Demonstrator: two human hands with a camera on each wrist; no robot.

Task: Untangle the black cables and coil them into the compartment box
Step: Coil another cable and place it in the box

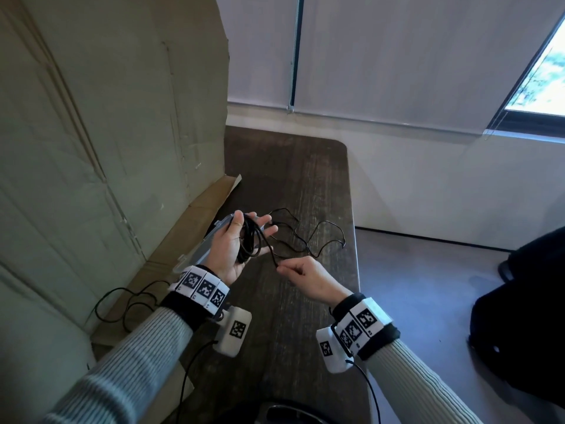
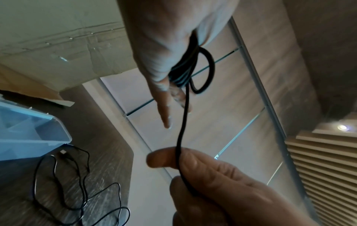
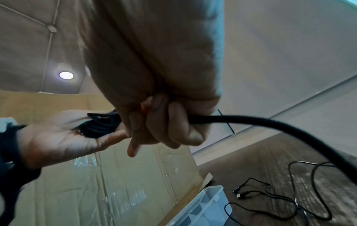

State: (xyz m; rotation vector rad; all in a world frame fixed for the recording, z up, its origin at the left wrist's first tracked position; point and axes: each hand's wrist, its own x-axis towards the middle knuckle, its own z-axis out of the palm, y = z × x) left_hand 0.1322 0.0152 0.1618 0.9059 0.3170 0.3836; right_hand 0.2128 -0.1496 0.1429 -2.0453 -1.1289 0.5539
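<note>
My left hand is palm up over the table, fingers stretched out, thumb pressing a coil of black cable against the palm. The same coil runs between thumb and fingers in the left wrist view. From it one strand leads down to my right hand, which pinches it between thumb and curled fingers. The rest of the cable lies in loose loops on the dark table, its plug ends free. The clear compartment box sits open just under and behind my left hand.
A tall cardboard sheet stands along the left, its flap lying on the table beside the box. Another black cable lies on that flap near my left forearm. The table's right edge drops to the floor, where a dark object sits.
</note>
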